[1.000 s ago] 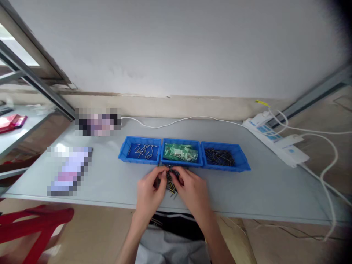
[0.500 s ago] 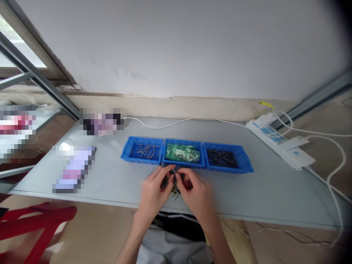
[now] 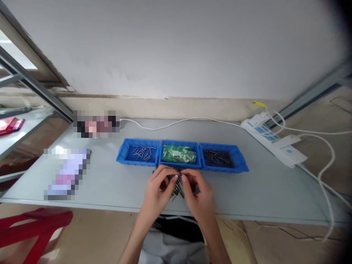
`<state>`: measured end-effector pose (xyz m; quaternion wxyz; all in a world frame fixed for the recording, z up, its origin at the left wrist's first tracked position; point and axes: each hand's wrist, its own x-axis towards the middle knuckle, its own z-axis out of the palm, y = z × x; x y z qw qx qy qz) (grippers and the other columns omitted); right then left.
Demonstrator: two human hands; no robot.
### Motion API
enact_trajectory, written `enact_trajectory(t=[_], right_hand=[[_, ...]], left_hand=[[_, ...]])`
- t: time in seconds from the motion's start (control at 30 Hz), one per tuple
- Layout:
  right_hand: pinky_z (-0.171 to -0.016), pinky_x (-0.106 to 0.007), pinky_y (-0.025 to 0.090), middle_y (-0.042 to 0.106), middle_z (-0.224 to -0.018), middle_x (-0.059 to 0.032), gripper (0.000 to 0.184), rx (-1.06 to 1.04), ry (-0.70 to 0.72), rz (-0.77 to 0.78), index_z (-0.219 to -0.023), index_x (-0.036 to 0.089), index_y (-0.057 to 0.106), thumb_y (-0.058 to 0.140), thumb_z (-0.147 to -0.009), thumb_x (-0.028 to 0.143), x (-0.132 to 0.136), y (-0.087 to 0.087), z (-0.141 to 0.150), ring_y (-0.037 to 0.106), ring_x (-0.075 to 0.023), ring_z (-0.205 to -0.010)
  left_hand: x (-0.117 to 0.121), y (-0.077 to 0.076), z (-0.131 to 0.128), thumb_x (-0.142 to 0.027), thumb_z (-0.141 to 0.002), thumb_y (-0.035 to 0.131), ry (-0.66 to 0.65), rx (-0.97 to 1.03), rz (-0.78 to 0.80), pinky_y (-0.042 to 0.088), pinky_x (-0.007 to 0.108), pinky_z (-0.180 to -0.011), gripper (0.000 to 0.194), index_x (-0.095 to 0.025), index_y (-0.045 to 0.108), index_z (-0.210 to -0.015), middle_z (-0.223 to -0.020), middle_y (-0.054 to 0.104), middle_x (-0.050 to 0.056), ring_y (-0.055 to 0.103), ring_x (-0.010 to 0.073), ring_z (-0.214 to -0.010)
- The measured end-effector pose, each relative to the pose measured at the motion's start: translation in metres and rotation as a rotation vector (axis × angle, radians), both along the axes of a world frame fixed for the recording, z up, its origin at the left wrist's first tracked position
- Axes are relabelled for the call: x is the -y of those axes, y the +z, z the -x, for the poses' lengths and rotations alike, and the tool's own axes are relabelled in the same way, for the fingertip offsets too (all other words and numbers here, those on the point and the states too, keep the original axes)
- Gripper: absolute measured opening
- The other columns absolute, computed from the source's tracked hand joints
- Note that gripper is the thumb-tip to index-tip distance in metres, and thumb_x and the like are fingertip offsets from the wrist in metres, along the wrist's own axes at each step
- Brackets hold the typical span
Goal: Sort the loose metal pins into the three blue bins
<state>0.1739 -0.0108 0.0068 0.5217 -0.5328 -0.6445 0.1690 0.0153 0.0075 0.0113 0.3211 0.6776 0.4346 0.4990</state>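
My left hand (image 3: 158, 187) and my right hand (image 3: 200, 190) meet over a pile of thin metal pins (image 3: 179, 189) near the table's front edge. Thumb and fingertips are pinched on each hand, almost touching one another; whatever sits between them is too small to make out. Just beyond stand three blue bins in a row. Sparse silvery pins lie in the left bin (image 3: 120, 157). The middle bin (image 3: 178, 166) holds green plastic packets (image 3: 178, 153) with pale pieces. Many dark pins (image 3: 218, 158) fill part of the right bin (image 3: 240, 163).
A white power strip (image 3: 272, 139) with cables lies at the right on the grey table (image 3: 110, 183). Two blurred-out items, one flat (image 3: 67, 172), one darker (image 3: 96, 126), lie at the left. A red stool (image 3: 35, 227) stands below the left front edge.
Both hands stay pinched together over the pin pile, with small finger movements and a slight shift to the right relative to the bins. The whole view sways a little.
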Motion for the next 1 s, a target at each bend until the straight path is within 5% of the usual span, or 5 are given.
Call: enact_trajectory(t=[0.3,1.0], right_hand=[[-0.066,-0.021,0.053,0.076,-0.082,0.001,0.015,0.011,0.103,0.074,-0.101,0.023,0.071,0.059,-0.109,0.025,0.0016,-0.0001,-0.0016,0.068,-0.012,-0.066],[-0.061,-0.022,0.049,0.073,-0.076,0.0009,0.018,-0.029,0.073,0.115,-0.099,0.022,0.075,0.061,-0.107,0.029,0.003,0.0036,0.0004,0.064,-0.0122,-0.062]], left_hand=[[0.0038,-0.0061,0.0037,-0.022,-0.103,0.066,0.033,0.032,0.136,0.043,0.02,-0.058,0.009,-0.021,0.075,-0.103,-0.079,0.071,-0.001,0.053,0.01,-0.059],[0.0056,-0.0067,0.006,-0.025,-0.1,0.067,0.058,-0.023,0.165,0.04,0.02,-0.055,0.01,-0.021,0.077,-0.097,-0.06,0.055,-0.006,0.05,0.0103,-0.053]])
